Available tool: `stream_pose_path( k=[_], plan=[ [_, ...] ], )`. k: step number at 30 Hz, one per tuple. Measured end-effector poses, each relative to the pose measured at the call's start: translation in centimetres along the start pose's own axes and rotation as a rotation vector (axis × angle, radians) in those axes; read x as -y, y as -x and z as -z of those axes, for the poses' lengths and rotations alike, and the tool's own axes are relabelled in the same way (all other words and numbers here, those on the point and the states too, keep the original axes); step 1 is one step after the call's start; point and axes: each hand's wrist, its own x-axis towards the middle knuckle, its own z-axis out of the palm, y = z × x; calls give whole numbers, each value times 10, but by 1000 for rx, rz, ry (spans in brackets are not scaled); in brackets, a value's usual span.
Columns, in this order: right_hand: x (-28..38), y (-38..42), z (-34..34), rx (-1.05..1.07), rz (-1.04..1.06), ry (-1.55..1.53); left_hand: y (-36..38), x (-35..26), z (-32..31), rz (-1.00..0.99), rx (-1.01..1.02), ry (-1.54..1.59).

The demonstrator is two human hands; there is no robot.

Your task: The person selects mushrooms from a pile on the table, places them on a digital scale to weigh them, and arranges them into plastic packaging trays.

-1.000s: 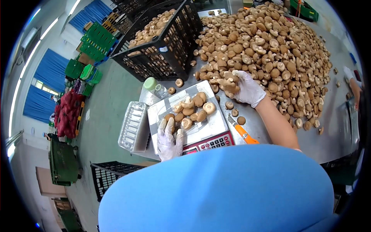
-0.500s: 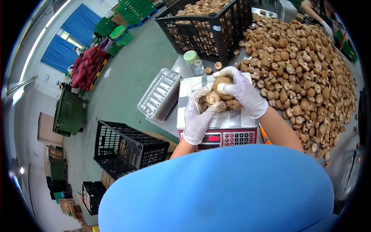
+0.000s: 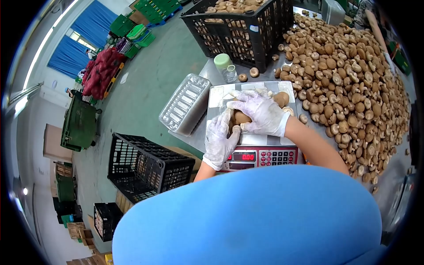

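A tray of brown mushrooms (image 3: 281,98) rests on the platform of a digital scale (image 3: 260,157) with a red display. My right hand (image 3: 260,112), in a thin white glove, lies palm down over the mushrooms and presses on them. My left hand (image 3: 219,139), also gloved, cups the tray's near left side and touches a mushroom (image 3: 241,117) at its edge. A large heap of loose mushrooms (image 3: 353,79) covers the metal table (image 3: 190,139) to the right of the scale.
A stack of clear plastic trays (image 3: 184,104) lies left of the scale. A green-capped bottle (image 3: 225,67) stands behind it, in front of a black crate of mushrooms (image 3: 240,31). An empty black crate (image 3: 145,165) sits on the floor. Another person's arm (image 3: 377,26) reaches in at far right.
My right hand has come down from holding mushrooms above the tray to lying flat on them. My left hand has slid down to the tray's near side. The camera has tilted slightly.
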Motion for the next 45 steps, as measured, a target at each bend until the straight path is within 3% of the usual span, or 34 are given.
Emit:
stream_pose_path(
  k=[2, 5, 8, 14, 18, 21, 24, 27, 29, 31, 32, 33, 35, 36, 37, 39, 40, 41, 42, 45],
  plan=[
    [-3, -1, 0, 25, -14, -20, 5, 0, -6, 138, -4, 330],
    [4, 1, 19, 67, -121, -89, 10, 13, -11, 269, -54, 545],
    [0, 12, 20, -17, -164, -61, 12, 20, -10, 281, 49, 580],
    [4, 40, 52, -110, -264, -138, 7, 6, -1, 336, 47, 595],
    [-12, 69, 58, -322, -226, -143, 4, 4, -1, 303, 8, 565],
    [-14, 92, 65, -470, -378, -240, 1, -3, 3, 242, -55, 544],
    [-2, 113, 72, -485, -434, -158, -1, -31, 14, -76, -335, 33],
    [41, 132, 63, -335, -524, -595, 9, -69, 19, -160, 146, 306],
    [68, 138, 52, -185, -560, -951, 17, -101, 10, -190, 331, 373],
    [70, 147, 32, -96, -606, -1191, 18, -101, -12, -654, 187, 294],
    [68, 154, 22, -67, -674, -1269, 21, -105, -18, -636, 248, 296],
    [62, 159, 20, -168, -345, -791, 16, -106, -24, -694, 189, 340],
    [63, 180, 24, -231, -498, -816, 10, -101, -27, -778, 113, 270],
    [72, 190, 37, -207, -982, -1318, 8, -92, -19, -673, 120, 254],
    [68, 204, 53, -157, -1047, -1164, 6, -83, -12, -567, 128, 238],
    [61, 241, 84, -131, -1197, -1000, -11, -53, -5, -424, -102, 122],
    [63, 262, 95, -155, -1278, -992, -21, -46, 3, -163, -40, 134],
    [64, 289, 99, -172, -1216, -843, -22, -27, -3, 92, -116, 215],
    [67, 315, 106, -111, -1235, -666, -31, -14, 5, -10, -130, 80],
    [103, 360, 137, -67, -1483, -619, -35, -1, 6, -88, -76, -19]
  ],
)
